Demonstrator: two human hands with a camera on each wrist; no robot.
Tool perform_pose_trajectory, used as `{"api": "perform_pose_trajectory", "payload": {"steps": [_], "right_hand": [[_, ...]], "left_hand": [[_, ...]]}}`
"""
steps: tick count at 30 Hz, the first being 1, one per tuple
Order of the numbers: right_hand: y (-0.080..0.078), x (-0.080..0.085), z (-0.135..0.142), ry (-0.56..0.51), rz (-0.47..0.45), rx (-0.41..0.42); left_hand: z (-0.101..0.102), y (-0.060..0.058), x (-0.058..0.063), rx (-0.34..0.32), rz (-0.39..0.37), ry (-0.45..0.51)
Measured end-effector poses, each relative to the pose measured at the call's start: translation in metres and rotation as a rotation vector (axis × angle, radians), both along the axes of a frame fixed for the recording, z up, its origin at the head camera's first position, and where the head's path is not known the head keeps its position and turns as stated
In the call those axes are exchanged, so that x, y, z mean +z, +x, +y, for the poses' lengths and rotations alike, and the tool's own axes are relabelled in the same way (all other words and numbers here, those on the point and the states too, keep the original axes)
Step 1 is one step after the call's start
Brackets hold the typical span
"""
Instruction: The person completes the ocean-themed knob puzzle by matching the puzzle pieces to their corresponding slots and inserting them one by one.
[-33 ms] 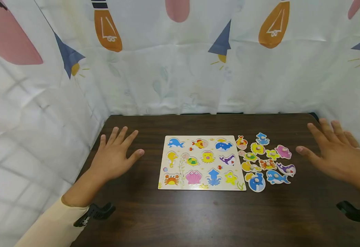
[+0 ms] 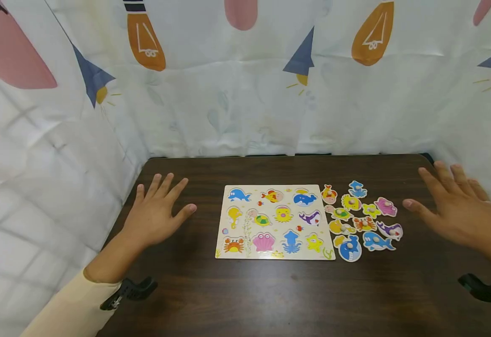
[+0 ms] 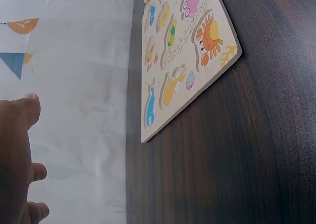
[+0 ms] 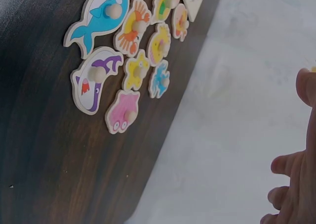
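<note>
A wooden puzzle board [image 2: 245, 234] with sea-animal shapes lies flat on the dark table. Just right of it several knobbed pieces are spread out, among them a blue dolphin piece [image 2: 377, 241], a crab piece [image 2: 365, 224], a purple whale piece [image 2: 390, 231] and a pink shell piece [image 4: 122, 111]. My left hand [image 2: 154, 210], fingers spread, is left of the board and holds nothing. To the right of the pieces, my right hand [image 2: 460, 208] is likewise spread and holds nothing. Both wrist views show only part of each hand, at the edge.
The brown table [image 2: 228, 299] reaches back to a white printed curtain [image 2: 245, 107], which also hangs along the left and right sides. A black strap [image 2: 133, 289] is on the left wrist, and another dark band [image 2: 483, 288] on the right.
</note>
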State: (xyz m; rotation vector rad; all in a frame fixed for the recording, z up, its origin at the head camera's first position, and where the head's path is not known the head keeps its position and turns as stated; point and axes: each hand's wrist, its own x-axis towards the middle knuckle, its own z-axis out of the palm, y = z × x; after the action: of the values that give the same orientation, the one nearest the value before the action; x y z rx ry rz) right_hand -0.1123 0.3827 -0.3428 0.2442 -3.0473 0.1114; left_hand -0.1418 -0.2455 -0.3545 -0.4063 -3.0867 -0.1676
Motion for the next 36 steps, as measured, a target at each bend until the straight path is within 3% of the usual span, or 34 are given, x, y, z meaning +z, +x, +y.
{"api": "perform_pose_trajectory", "payload": {"steps": [10,19,27,36], "right_hand": [[-0.001,-0.001,-0.007,-0.014,0.002,0.016],[0.003,-0.01,-0.008,-0.024,0.008,0.016],[0.005,-0.02,-0.01,-0.073,-0.002,0.017],[0.005,-0.03,-0.014,-0.084,0.02,0.059]], "left_hand": [[-0.001,0.006,-0.013,-0.023,-0.013,0.04],[0.008,0.013,-0.041,-0.11,-0.009,0.099],[0.02,0.02,-0.068,-0.193,-0.057,0.162],[0.027,0.025,-0.082,-0.216,-0.091,0.183]]}}
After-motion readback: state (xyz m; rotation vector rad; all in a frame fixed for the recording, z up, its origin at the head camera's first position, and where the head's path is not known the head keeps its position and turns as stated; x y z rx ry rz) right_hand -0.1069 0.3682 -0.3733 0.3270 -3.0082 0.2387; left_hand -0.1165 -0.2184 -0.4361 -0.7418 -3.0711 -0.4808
